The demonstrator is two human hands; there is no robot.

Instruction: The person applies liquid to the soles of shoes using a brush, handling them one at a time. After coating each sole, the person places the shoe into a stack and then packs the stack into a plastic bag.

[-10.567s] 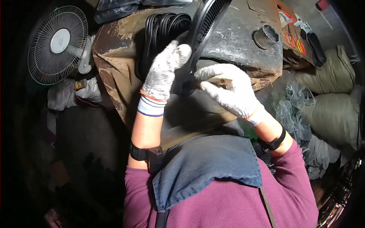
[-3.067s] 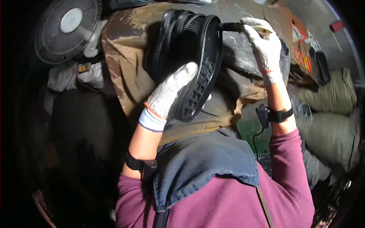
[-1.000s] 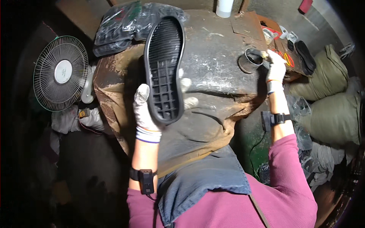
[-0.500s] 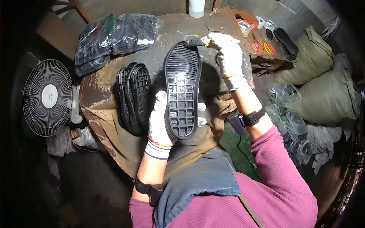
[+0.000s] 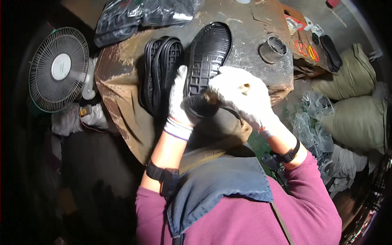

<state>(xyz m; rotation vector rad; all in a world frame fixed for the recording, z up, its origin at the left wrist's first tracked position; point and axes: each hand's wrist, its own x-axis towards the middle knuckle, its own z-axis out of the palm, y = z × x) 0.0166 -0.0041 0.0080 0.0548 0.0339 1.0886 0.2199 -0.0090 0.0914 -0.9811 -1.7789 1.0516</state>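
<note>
Black shoe sole (image 5: 206, 61) gripped by left hand (image 5: 178, 102) fingers; right hand (image 5: 241, 96) fingers pinch brush (image 5: 212, 98); metal tin (image 5: 272, 50) contents unclear.

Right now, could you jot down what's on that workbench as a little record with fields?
Left hand: gloved left hand grips the black shoe sole from the side, tread up
Right hand: gloved right hand holds a small brush against the sole's near end
Beside the sole: stack of black soles standing on edge
Bench: stained worktable with a small metal tin
Far edge: plastic bags of dark parts
Left of bench: white fan
Right of bench: green sacks
</note>
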